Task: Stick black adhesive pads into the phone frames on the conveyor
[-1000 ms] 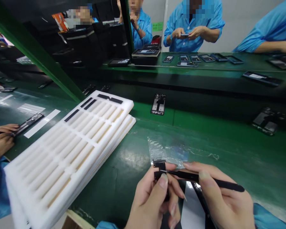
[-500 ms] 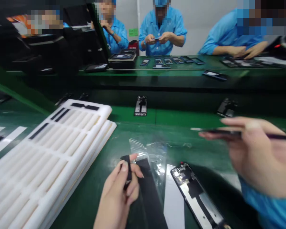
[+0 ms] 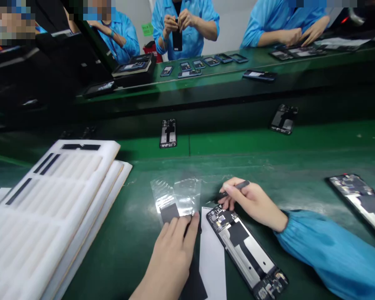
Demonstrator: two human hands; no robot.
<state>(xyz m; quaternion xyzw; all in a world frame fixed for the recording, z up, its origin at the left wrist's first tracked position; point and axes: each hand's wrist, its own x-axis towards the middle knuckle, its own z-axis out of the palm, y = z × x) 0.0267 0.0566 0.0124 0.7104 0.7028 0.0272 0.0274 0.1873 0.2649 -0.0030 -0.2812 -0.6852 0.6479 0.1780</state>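
Note:
My left hand [image 3: 176, 250] is low over a long black strip [image 3: 193, 283] at the table's front, with its fingers closed together. Dark material shows between thumb and forefinger, like a small black piece, mostly hidden by the hand. Clear plastic film [image 3: 187, 196] lies just beyond the fingertips. My right hand [image 3: 246, 200] grips a slim black pen-shaped tool [image 3: 237, 188], its tip pointing left. This hand is at the top end of an opened phone [image 3: 248, 254], which lies face down with circuit parts and a silvery plate exposed. A white paper strip [image 3: 212, 258] lies left of the phone.
White foam trays [image 3: 90, 200] with slots and a few black strips are stacked on the left. Another opened phone [image 3: 362, 196] lies at right. Two more, an opened phone [image 3: 168, 133] and another phone [image 3: 284, 118], rest further back. Co-workers in blue [image 3: 190, 25] sit behind a raised shelf.
My right hand has come left and down to the phone's top end. My left hand has turned over and lowered onto the black strip. The view has shifted right; a second phone now shows.

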